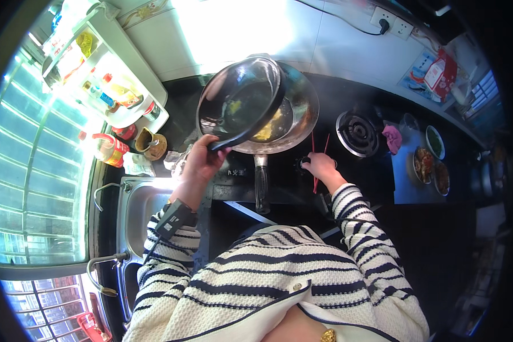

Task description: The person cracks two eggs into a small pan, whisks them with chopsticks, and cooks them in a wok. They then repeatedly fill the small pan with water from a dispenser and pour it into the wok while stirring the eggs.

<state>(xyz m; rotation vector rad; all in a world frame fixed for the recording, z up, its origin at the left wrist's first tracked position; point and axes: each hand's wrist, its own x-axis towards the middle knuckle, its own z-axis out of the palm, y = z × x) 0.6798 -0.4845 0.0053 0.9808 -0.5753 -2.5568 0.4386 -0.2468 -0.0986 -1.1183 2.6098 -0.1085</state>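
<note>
My left hand (203, 160) grips the black handle at the near edge of a dark, shiny round pan or lid (226, 92); I cannot tell which. It is tilted above a metal wok (304, 98) and covers the wok's left part. Yellow food (266, 131), looking like egg, lies in the wok. The wok's black handle (261, 186) points towards me. In my right hand (322, 166) are red chopsticks (328, 143), lying crosswise under the palm. Its fingertips are at a stove knob (304, 163) on the black cooktop's front.
Right of the wok is a second gas burner (358, 133), with a pink cloth (392, 139) beside it. Farther right stand dishes of greens (434, 142) and other food (422, 164). A steel sink (143, 201), jar (154, 147) and red-labelled bottle (113, 149) are left.
</note>
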